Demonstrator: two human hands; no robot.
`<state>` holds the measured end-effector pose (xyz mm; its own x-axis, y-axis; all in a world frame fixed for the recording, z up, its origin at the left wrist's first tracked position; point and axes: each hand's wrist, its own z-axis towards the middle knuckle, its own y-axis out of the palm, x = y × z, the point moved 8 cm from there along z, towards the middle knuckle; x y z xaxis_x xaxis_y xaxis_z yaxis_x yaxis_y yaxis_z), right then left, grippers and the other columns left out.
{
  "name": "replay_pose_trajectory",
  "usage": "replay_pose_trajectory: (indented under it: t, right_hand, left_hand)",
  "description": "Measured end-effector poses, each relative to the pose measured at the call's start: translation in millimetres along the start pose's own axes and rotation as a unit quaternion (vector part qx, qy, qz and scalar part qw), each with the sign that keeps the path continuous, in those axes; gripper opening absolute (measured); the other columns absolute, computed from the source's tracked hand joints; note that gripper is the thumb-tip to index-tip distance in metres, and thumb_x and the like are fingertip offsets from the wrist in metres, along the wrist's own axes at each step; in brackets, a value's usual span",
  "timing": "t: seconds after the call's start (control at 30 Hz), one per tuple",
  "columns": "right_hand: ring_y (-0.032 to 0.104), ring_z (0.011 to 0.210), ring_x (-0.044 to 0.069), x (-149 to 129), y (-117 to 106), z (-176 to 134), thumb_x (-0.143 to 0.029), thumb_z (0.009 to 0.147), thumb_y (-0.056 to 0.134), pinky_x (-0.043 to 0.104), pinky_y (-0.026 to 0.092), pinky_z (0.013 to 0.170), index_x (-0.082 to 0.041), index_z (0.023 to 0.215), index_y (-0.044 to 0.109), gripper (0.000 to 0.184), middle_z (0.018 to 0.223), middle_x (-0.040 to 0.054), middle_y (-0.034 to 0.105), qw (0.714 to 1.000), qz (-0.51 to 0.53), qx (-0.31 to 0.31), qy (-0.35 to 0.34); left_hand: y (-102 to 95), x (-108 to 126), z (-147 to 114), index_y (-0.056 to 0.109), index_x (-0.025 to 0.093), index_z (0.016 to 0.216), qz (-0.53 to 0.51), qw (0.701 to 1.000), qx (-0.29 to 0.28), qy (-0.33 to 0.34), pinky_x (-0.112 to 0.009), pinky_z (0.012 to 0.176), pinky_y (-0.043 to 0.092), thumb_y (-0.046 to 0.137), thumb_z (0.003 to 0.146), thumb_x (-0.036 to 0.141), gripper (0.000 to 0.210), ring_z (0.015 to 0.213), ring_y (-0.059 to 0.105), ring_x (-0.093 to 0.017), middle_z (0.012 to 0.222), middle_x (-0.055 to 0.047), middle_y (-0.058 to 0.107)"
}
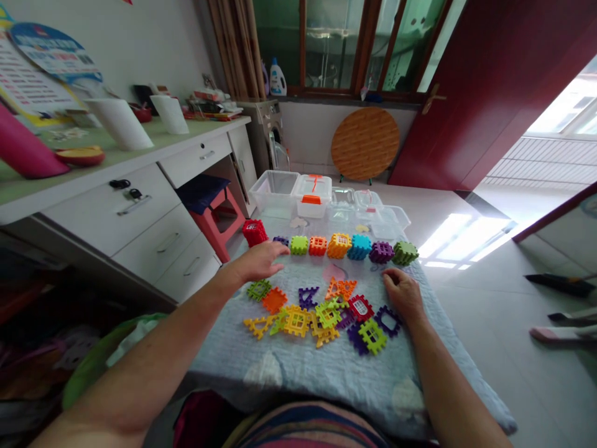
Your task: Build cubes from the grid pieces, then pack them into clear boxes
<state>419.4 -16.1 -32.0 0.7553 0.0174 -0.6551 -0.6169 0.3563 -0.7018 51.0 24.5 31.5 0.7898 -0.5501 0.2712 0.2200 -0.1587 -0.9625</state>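
Over the left end of a row of stacked plastic building panels, my left hand (261,260) reaches out, thumb apart from the fingers. Its fingertips are beside a dark purple stack (280,240), partly hidden; contact is unclear. A red stack (254,233) stands just behind that hand. Farther right come lime (299,245), orange (318,246), yellow (339,246), blue (360,247), purple (382,252) and green (405,252) stacks. My right hand (402,291) rests on the cloth with curled fingers, nothing visible in them. Near it lies a loose dark blue panel (388,321).
Loose panels, among them a yellow one (297,321) and a red one (360,308), lie nearer me on the cloth-covered table (317,367). Clear bins (275,190) and a lidded box (313,205) stand at the far end. A stool (224,214) is left, by the desk.
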Motion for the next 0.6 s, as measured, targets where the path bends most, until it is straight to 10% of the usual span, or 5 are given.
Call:
replay_pose_trajectory:
  t: [0.2, 0.6]
  right_hand:
    - [0.063, 0.067, 0.021, -1.1, 0.4, 0.6, -0.042, 0.074, 0.049, 0.032, 0.046, 0.070, -0.019, 0.081, 0.071, 0.032, 0.076, 0.0067, 0.072, 1.000, -0.011, 0.003, -0.006]
    - [0.064, 0.069, 0.021, -2.0, 0.2, 1.1, -0.041, 0.075, 0.048, 0.032, 0.045, 0.070, -0.019, 0.079, 0.071, 0.031, 0.076, 0.0065, 0.072, 1.000, -0.008, 0.007, -0.010]
  left_hand:
    - [36.7, 26.7, -57.1, 0.062, 0.022, 0.114, -0.003, 0.991, -0.130, 0.039, -0.035, 0.098, 0.040, 0.067, 0.070, 0.021, 0.045, 0.107, 0.056, -0.025, 0.115, -0.005, 0.066]
    - [25.9, 27.3, -42.2, 0.067, 0.019, 0.105, -0.038, 0.995, -0.086, 0.016, -0.029, 0.085, 0.044, 0.058, 0.080, 0.033, 0.030, 0.094, 0.060, -0.022, 0.100, -0.006, 0.070]
